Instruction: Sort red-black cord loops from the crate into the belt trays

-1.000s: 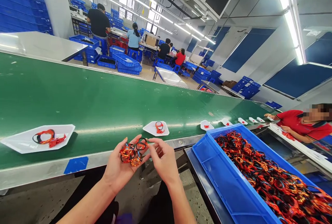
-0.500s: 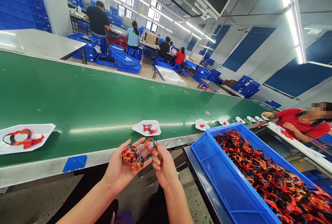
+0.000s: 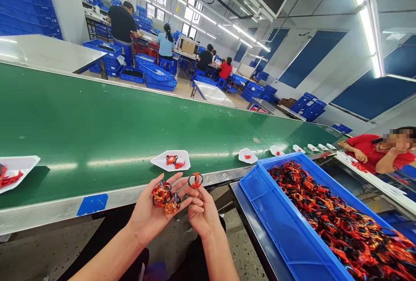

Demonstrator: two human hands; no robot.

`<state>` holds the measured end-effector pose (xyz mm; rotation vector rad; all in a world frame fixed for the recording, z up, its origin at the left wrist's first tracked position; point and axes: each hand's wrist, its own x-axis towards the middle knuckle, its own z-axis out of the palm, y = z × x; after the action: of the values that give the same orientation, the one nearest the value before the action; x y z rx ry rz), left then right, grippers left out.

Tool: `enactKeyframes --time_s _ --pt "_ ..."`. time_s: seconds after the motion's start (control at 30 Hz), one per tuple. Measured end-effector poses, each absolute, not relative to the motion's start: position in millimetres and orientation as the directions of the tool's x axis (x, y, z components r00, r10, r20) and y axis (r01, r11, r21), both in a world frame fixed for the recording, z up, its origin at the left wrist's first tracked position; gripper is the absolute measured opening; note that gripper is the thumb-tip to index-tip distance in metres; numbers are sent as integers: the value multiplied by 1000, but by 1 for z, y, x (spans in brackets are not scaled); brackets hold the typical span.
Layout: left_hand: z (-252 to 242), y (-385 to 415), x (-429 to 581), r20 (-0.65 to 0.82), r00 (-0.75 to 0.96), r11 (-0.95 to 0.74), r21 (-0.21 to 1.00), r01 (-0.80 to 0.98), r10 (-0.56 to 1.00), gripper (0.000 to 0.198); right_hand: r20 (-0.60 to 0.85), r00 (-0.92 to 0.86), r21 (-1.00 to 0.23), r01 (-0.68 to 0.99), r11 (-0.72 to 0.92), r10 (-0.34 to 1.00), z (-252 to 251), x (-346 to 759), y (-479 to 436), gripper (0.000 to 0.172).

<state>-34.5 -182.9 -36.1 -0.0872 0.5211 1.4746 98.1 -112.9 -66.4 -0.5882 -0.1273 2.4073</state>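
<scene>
A single orange-and-black band [image 3: 195, 180] stands upright, its loop facing the viewer, slightly wider than tall. It sits just above the right hand [image 3: 199, 217], pinched between that hand's closed fingertips. Beside it, the left hand [image 3: 152, 214] lies spread open, palm up, cradling a small cluster of bands [image 3: 164, 196].

A factory assembly floor: a long green conveyor belt [image 3: 97, 120] carries white trays [image 3: 171, 160] past seated workers [image 3: 377, 153], while stacked blue plastic bins [image 3: 22, 8] line the hall and a blue crate [image 3: 276, 224] brims with red-and-black bands under strip lights [image 3: 365, 16].
</scene>
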Motion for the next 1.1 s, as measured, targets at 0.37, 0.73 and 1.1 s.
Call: enactKeyframes --time_s 0.37,0.73,1.1 --pt "-37 -182 -35 -408 -7 114 273 -955 913 41 -324 -681 -286 -591 -754 657 -68 103 -110 15" --pt "-40 -179 -33 -550 -71 90 260 -961 832 31 25 221 -966 -245 80 975 -43 148 -1 35" --pt "-39 -178 -28 -537 -69 108 291 -951 841 27 97 -334 -989 73 128 938 -31 114 -103 28"
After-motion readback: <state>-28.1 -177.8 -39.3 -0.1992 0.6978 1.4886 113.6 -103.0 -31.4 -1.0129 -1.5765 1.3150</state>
